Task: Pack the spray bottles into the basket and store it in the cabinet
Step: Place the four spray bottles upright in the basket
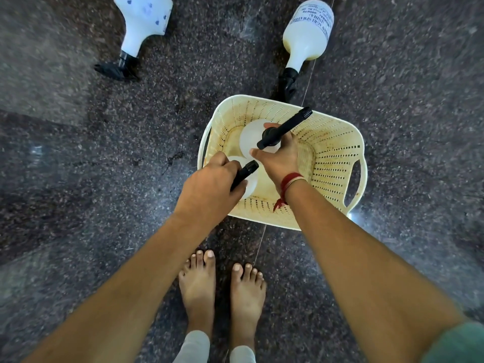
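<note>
A cream perforated plastic basket [337,163] stands on the dark stone floor. Inside its left part two white spray bottles stand upright. My left hand [209,189] grips the black spray head of the nearer bottle [250,186]. My right hand [280,159] holds the neck of the farther bottle [252,138], whose black nozzle [288,127] points up and right over the basket. Two more spray bottles lie on the floor beyond: a white one with blue dots [142,24] at the upper left, and a cream labelled one [307,35] just behind the basket.
My bare feet [222,289] stand on the speckled floor just in front of the basket. A thin floor joint [309,79] runs diagonally under the basket. A red thread band is tied around my right wrist. No cabinet is in view.
</note>
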Available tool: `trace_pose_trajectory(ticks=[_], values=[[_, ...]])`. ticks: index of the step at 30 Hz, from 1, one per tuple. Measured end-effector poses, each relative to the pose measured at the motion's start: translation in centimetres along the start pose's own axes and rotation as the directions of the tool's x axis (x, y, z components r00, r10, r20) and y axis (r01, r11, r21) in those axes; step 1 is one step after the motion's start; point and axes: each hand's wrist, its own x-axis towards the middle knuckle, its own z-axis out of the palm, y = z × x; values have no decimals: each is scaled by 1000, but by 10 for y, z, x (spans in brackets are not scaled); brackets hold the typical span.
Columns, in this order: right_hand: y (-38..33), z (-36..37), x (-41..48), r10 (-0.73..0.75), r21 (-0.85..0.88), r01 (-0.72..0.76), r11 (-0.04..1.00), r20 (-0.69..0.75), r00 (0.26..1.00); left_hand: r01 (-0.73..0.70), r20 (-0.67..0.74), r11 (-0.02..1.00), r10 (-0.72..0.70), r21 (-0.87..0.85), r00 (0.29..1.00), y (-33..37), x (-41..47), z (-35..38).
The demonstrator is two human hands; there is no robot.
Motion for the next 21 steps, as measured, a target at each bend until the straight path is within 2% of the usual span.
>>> trace_pose_trajectory(ticks=[2,3,5,8,11,13,15,17,18,19,21], values=[[0,-12,-2,47,-10,-46,999,57,997,-40,-59,992,47,122,997,-2,-3,-8],[-2,-20,-4,43,-36,-41,999,38,998,-64,-125,986,83,152,989,-3,-4,-13],[-6,-40,-12,-10,-80,3,997,-95,995,-98,-282,983,140,157,949,-2,-1,-24],[-32,-68,-12,-169,-38,166,985,-322,932,-118,-440,987,153,105,885,-1,23,-38],[-68,-83,22,-341,-104,326,940,-352,872,-98,-445,994,112,53,889,1,58,-48],[-86,-84,54,-393,-251,330,910,-263,881,-72,-350,997,79,34,933,-1,79,-52],[-94,-79,86,-406,-468,329,821,-73,911,-74,-161,996,80,44,984,-6,99,-50],[-94,-70,117,-321,-631,395,667,234,918,-131,80,982,120,138,990,-13,120,-44],[-91,-66,130,-221,-692,433,577,379,899,-173,198,967,136,188,971,-16,131,-42],[-88,-61,142,-108,-748,471,467,480,870,-210,296,953,140,219,945,-18,141,-42],[-80,-55,160,29,-808,543,230,564,826,-260,407,932,142,253,902,-18,157,-45]])
